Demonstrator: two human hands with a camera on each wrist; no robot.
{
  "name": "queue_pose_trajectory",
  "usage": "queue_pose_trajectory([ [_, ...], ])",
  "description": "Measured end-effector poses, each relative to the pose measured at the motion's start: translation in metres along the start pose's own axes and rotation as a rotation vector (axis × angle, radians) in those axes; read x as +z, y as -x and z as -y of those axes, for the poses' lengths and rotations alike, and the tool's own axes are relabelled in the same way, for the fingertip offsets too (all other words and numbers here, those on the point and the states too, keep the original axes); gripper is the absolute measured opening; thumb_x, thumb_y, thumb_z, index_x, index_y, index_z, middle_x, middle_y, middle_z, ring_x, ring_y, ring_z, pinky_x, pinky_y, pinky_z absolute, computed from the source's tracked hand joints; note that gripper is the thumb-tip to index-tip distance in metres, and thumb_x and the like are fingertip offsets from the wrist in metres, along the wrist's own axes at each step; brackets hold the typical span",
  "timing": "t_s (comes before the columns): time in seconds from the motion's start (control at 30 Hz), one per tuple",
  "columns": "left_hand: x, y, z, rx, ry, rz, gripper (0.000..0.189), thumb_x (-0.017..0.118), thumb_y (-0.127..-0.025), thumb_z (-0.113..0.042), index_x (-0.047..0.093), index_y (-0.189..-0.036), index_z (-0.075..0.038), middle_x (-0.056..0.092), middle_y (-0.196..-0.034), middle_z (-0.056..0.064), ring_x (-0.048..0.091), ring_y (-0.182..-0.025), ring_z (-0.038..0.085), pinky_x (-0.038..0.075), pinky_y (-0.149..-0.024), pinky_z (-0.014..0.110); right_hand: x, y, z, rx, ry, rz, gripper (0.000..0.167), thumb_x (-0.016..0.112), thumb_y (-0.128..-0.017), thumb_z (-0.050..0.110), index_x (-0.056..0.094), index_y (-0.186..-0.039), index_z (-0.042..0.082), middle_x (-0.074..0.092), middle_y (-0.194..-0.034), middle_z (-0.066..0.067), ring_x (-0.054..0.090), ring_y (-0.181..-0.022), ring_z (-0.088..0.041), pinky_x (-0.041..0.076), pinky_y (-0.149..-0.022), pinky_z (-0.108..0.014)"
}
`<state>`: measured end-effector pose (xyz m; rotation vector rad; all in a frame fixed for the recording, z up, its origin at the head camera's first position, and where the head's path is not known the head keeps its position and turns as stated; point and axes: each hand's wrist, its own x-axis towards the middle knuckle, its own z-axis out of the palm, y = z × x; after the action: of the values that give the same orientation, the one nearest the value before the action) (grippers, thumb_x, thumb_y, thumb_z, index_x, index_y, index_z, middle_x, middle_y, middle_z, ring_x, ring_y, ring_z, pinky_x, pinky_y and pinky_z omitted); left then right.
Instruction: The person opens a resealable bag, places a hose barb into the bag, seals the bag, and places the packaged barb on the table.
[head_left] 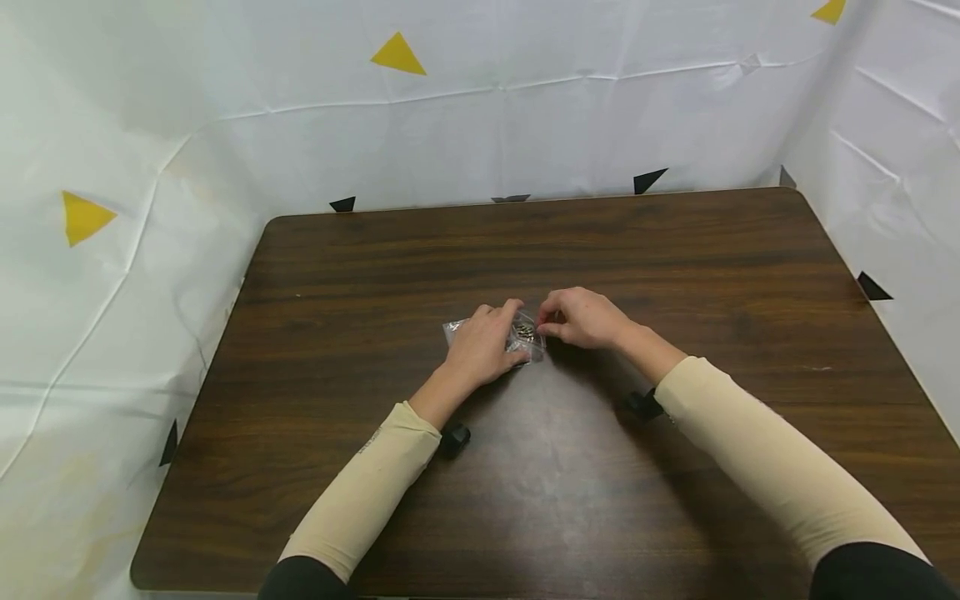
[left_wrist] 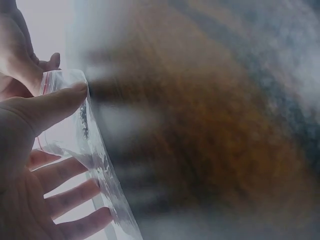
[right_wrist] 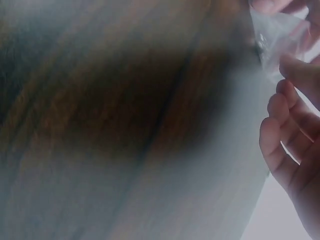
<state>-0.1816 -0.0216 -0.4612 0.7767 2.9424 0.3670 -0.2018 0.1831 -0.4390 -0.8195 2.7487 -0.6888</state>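
A clear zip bag (head_left: 536, 353) lies on the table with several small shiny metal pieces (head_left: 524, 332) inside. My left hand (head_left: 482, 343) rests over its left part, fingers spread and fairly straight. In the left wrist view the thumb (left_wrist: 62, 102) lies along the clear plastic, with the other fingers against the bag lower down. My right hand (head_left: 588, 318) pinches the bag's right edge between thumb and forefinger. A red-lined zip strip (left_wrist: 46, 84) runs along the end near the right hand. In the right wrist view, its remaining fingers (right_wrist: 272, 135) are loosely bent beside the plastic.
The dark wood-grain table (head_left: 360, 283) has rounded corners and stands against white sheeting (head_left: 465, 142) at the back and sides. Yellow (head_left: 398, 55) and black (head_left: 649, 180) triangular markers sit on the sheeting. Below each wrist is a small black device (head_left: 454, 439).
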Motion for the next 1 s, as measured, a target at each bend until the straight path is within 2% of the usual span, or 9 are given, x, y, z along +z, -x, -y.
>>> queue_pose_trajectory([
  [0.43, 0.0, -0.001, 0.0, -0.006, -0.002, 0.015, 0.078, 0.075, -0.082, -0.051, 0.04, -0.143, -0.017, 0.065, -0.124, 0.004, 0.055, -0.113, 0.025, 0.05, -0.086, 0.042, 0.009, -0.002, 0.001, -0.021, 0.021, 0.015, 0.009, 0.071, -0.092, 0.02, 0.076, -0.095, 0.014, 0.068, -0.097, 0.002, 0.061, -0.081, -0.014, 0.051, -0.072, -0.038],
  [0.57, 0.0, -0.001, 0.0, -0.006, -0.003, 0.016, 0.078, 0.075, -0.082, -0.05, 0.039, -0.143, -0.016, 0.065, -0.125, 0.004, 0.054, -0.116, 0.025, 0.05, -0.088, 0.042, 0.007, -0.001, 0.0, 0.013, 0.007, 0.001, 0.014, 0.069, -0.093, 0.023, 0.077, -0.101, 0.015, 0.07, -0.101, 0.001, 0.062, -0.085, -0.016, 0.051, -0.074, -0.041],
  [0.67, -0.001, 0.0, 0.0, -0.007, 0.002, 0.015, 0.078, 0.076, -0.082, -0.049, 0.04, -0.143, -0.016, 0.065, -0.125, 0.004, 0.054, -0.117, 0.026, 0.05, -0.088, 0.042, 0.005, 0.001, -0.002, 0.056, -0.018, -0.018, 0.017, 0.066, -0.095, 0.029, 0.076, -0.103, 0.017, 0.071, -0.098, 0.003, 0.062, -0.082, -0.014, 0.05, -0.071, -0.039],
  [0.77, -0.001, 0.0, 0.0, -0.009, 0.002, 0.011, 0.079, 0.077, -0.082, -0.048, 0.04, -0.143, -0.015, 0.065, -0.124, 0.005, 0.054, -0.116, 0.026, 0.05, -0.088, 0.043, 0.002, 0.004, -0.002, 0.081, -0.046, -0.02, 0.022, 0.064, -0.096, 0.036, 0.075, -0.09, 0.017, 0.068, -0.079, 0.005, 0.057, -0.067, -0.013, 0.045, -0.061, -0.035],
  [0.87, -0.001, -0.001, 0.0, -0.01, -0.004, 0.008, 0.079, 0.077, -0.081, -0.048, 0.04, -0.143, -0.015, 0.065, -0.124, 0.005, 0.055, -0.115, 0.026, 0.05, -0.088, 0.043, -0.002, 0.008, -0.002, 0.089, -0.072, 0.031, 0.039, 0.061, -0.095, 0.048, 0.071, -0.073, 0.017, 0.06, -0.062, 0.007, 0.052, -0.055, -0.012, 0.041, -0.054, -0.032],
  [0.93, -0.001, -0.001, 0.001, -0.011, -0.006, 0.005, 0.079, 0.077, -0.081, -0.047, 0.04, -0.143, -0.015, 0.065, -0.123, 0.005, 0.055, -0.115, 0.026, 0.05, -0.088, 0.043, -0.003, 0.01, -0.002, 0.091, -0.095, 0.083, 0.048, 0.06, -0.092, 0.055, 0.069, -0.065, 0.016, 0.058, -0.055, 0.006, 0.05, -0.051, -0.013, 0.04, -0.052, -0.031],
  [1.0, -0.001, 0.0, 0.001, -0.012, -0.007, 0.002, 0.079, 0.077, -0.082, -0.048, 0.04, -0.143, -0.016, 0.065, -0.123, 0.004, 0.055, -0.114, 0.026, 0.05, -0.087, 0.043, -0.003, 0.011, -0.002, 0.094, -0.107, 0.129, 0.049, 0.062, -0.089, 0.059, 0.07, -0.063, 0.018, 0.06, -0.055, 0.007, 0.052, -0.051, -0.012, 0.042, -0.052, -0.031],
])
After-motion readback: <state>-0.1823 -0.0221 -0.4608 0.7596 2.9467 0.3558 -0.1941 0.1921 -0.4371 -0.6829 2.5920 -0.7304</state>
